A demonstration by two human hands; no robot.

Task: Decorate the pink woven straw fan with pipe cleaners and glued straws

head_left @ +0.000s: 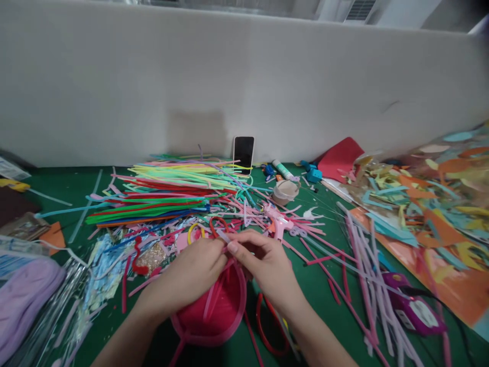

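Observation:
My left hand (200, 265) and my right hand (265, 257) meet near the middle of the table, fingers pinched together on a thin pink pipe cleaner (230, 251). Below them is a red, rounded piece (210, 318) edged with pink pipe cleaner, its top partly hidden by my hands. Loose pink strands lie across its face. Beside my right wrist rests a pair of scissors with a red handle loop (260, 318), partly under the forearm. Just beyond my fingers, a red ring-shaped handle (218, 224) and a yellow one (194, 232) show.
Bundled coloured pipe cleaners (171, 191) lie behind my hands. A phone (243, 153) leans on the white partition (267, 86). A cup (286, 191), a pink glue gun (279, 224), pale pink pipe cleaners (367, 275), a purple device (414, 306) and paper scraps (431, 204) are rightward.

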